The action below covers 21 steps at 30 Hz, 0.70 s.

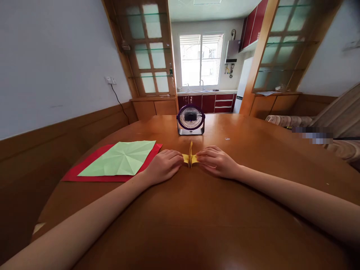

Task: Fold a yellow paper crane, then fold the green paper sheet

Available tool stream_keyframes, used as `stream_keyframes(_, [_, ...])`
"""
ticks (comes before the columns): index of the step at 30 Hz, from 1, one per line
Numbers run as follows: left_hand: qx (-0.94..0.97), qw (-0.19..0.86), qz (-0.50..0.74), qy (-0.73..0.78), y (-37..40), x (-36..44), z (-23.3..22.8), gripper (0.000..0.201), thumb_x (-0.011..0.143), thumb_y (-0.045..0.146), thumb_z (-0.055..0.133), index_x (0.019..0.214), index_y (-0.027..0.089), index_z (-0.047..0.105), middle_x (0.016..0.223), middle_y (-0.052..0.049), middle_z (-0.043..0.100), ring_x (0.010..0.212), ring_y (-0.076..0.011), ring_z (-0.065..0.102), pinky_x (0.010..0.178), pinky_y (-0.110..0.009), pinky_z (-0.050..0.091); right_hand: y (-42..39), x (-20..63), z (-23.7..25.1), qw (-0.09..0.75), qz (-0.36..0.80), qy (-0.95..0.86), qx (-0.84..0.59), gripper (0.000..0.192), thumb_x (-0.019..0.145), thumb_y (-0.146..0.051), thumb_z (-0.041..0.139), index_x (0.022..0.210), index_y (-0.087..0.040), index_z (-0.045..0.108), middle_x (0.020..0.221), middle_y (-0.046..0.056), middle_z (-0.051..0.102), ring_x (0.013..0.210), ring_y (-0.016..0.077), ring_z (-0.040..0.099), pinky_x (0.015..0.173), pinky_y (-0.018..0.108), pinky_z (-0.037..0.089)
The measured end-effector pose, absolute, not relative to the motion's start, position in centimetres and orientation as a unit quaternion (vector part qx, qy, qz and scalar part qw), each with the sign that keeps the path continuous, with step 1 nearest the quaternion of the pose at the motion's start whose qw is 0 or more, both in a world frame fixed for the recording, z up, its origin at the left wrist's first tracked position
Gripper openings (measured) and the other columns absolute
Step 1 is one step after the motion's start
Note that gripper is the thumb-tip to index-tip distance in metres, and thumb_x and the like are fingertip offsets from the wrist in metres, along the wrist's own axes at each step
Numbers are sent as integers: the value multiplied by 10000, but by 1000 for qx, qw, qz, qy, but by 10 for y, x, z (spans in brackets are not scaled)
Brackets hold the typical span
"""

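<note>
So we've got both hands on a small folded yellow paper figure (190, 157), sitting mid-desk on the round brown wooden desk (197, 210). Our left hand (164, 165) pinches its left end with the fingertips, our right hand (216, 161) pinches the right end, and a thin point of the paper sticks up between them. Just left of our left hand lies a creased light green paper square (120, 158) on top of a red paper sheet (75, 173). Behind the figure stands 1 small purple desk fan (190, 120), facing us.
</note>
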State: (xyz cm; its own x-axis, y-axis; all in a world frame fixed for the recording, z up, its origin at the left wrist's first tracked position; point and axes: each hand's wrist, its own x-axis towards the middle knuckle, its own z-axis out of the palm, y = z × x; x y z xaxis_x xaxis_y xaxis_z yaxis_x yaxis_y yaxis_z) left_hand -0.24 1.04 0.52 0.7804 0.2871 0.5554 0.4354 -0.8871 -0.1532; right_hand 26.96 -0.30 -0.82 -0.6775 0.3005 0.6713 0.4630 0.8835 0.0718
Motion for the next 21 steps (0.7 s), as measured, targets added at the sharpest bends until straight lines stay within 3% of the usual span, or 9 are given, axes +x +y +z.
stream_keyframes(5, [-924, 200, -259, -197, 16, -8, 6, 134, 913, 138, 444, 918, 167, 574, 956, -72, 651, 865, -182, 599, 726, -303, 450, -2, 270, -7, 360, -186, -889, -213, 117, 907, -165, 543, 946, -189, 650, 933, 67, 674, 867, 178, 596, 849, 364, 469])
stream_keyframes(10, [-916, 221, -264, -206, 20, -12, 7, 139, 905, 127, 437, 884, 166, 569, 894, -62, 640, 794, -174, 577, 681, -291, 443, 2, 275, -4, 340, -222, -890, -207, 135, 905, -142, 528, 925, -192, 652, 857, 52, 642, 830, 175, 561, 823, 353, 452])
stream_keyframes(17, [-917, 219, -272, -193, 13, -7, 9, 161, 915, 153, 425, 883, 159, 583, 861, -69, 637, 779, -176, 579, 670, -289, 454, -10, 276, 13, 303, -139, -904, -268, 176, 905, -323, 542, 939, -203, 667, 856, 52, 638, 811, 187, 569, 870, 384, 407])
stream_keyframes(21, [-914, 232, -280, -181, 9, -3, 7, 175, 933, 190, 426, 885, 167, 593, 806, -53, 622, 716, -160, 561, 639, -277, 439, -21, 264, 19, 305, -110, -892, -316, 246, 905, -390, 545, 821, -192, 665, 811, 54, 625, 799, 194, 563, 887, 393, 372])
